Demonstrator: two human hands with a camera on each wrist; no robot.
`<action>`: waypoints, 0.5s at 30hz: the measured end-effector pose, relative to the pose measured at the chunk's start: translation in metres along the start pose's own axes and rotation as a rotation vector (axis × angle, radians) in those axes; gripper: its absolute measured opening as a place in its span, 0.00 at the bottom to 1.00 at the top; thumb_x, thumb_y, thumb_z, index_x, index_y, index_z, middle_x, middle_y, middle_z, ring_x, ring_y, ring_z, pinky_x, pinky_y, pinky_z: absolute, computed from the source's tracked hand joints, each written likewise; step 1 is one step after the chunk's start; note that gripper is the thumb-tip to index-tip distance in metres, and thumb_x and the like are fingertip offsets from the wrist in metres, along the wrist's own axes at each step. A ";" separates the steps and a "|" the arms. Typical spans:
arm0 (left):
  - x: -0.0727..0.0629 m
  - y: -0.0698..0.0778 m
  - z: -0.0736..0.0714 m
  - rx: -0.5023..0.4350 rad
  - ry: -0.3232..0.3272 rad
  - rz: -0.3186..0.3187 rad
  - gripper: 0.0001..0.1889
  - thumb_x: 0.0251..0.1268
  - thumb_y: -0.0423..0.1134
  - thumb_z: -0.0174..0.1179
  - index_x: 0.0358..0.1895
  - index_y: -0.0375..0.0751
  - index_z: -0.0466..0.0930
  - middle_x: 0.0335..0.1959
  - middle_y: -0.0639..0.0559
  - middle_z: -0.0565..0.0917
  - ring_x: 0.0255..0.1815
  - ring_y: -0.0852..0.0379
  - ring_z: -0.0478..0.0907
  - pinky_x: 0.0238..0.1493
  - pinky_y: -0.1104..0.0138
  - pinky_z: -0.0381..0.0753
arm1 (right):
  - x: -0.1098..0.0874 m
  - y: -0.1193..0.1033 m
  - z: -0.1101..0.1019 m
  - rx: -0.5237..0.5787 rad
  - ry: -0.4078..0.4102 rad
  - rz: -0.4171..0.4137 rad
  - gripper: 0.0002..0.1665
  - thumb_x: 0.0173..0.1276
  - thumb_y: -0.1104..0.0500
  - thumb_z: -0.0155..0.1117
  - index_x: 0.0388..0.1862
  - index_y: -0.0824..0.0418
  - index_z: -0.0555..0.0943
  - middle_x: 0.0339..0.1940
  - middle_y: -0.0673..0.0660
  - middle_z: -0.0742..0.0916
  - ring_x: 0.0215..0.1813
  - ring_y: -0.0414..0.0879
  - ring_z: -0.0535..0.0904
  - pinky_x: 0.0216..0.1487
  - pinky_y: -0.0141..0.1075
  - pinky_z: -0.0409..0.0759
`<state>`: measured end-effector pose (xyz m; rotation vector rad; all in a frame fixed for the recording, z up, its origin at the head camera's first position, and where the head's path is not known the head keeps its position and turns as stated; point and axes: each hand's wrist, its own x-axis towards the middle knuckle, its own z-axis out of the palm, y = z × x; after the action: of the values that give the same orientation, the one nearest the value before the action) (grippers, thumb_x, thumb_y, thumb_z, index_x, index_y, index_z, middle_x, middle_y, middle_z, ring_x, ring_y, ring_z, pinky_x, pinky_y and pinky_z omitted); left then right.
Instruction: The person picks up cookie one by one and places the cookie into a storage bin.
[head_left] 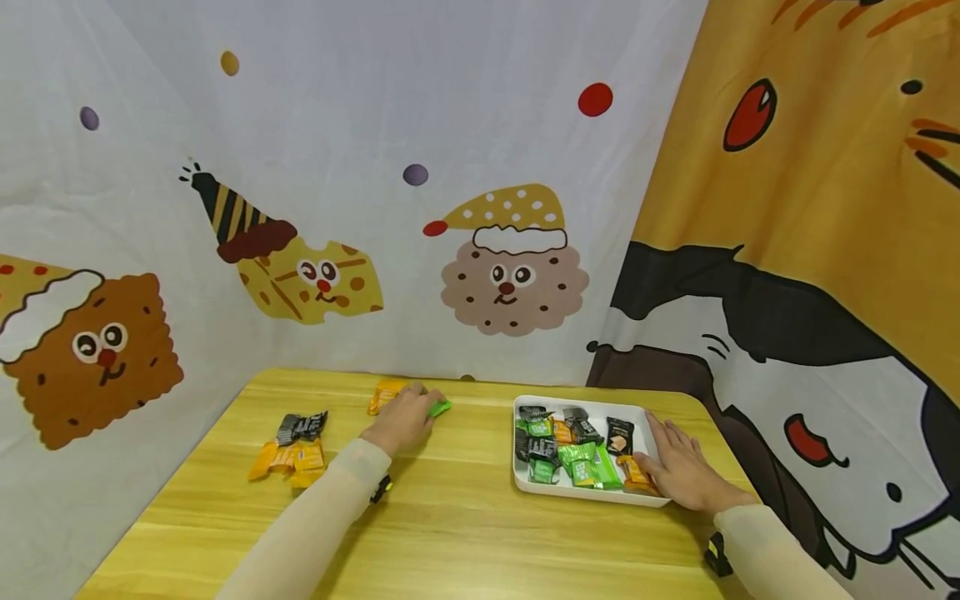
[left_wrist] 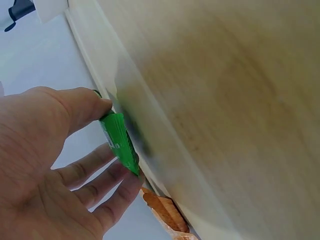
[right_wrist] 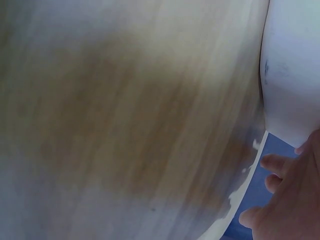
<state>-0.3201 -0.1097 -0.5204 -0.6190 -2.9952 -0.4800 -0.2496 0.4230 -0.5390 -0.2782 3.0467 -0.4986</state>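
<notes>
My left hand point(head_left: 405, 421) pinches a small green snack packet point(left_wrist: 120, 137) near the back of the table, thumb on one end and fingertips at the other. Just left of that hand lies an orange packet point(head_left: 385, 394), partly hidden behind it; it also shows below the fingers in the left wrist view. My right hand point(head_left: 686, 471) rests at the right side of a white tray point(head_left: 585, 495), fingers stretched along its outer wall and thumb over the rim by an orange packet point(head_left: 636, 473). Several black, green and orange packets lie in the tray.
On the left of the wooden table point(head_left: 450, 533), a black packet point(head_left: 302, 427) lies beside orange packets point(head_left: 288, 458). A cartoon-printed curtain point(head_left: 330, 150) hangs behind the table's back edge and along the right side.
</notes>
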 end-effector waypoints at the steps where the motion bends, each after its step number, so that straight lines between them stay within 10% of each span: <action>1: 0.000 0.001 0.000 0.001 0.000 0.003 0.21 0.85 0.33 0.71 0.75 0.46 0.87 0.66 0.36 0.86 0.62 0.40 0.87 0.60 0.46 0.95 | 0.000 0.000 0.000 0.000 0.000 0.002 0.58 0.94 0.33 0.56 0.99 0.66 0.45 0.93 0.85 0.60 0.93 0.87 0.51 0.86 0.91 0.47; 15: 0.001 0.012 0.000 -0.022 0.012 0.021 0.22 0.85 0.35 0.72 0.76 0.49 0.87 0.70 0.37 0.86 0.66 0.38 0.86 0.61 0.44 0.95 | 0.000 0.000 -0.001 0.001 0.002 -0.005 0.58 0.94 0.34 0.57 0.99 0.67 0.46 0.93 0.85 0.60 0.92 0.88 0.52 0.85 0.91 0.47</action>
<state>-0.3159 -0.0991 -0.5166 -0.6458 -2.9732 -0.5147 -0.2497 0.4231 -0.5381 -0.2861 3.0487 -0.5018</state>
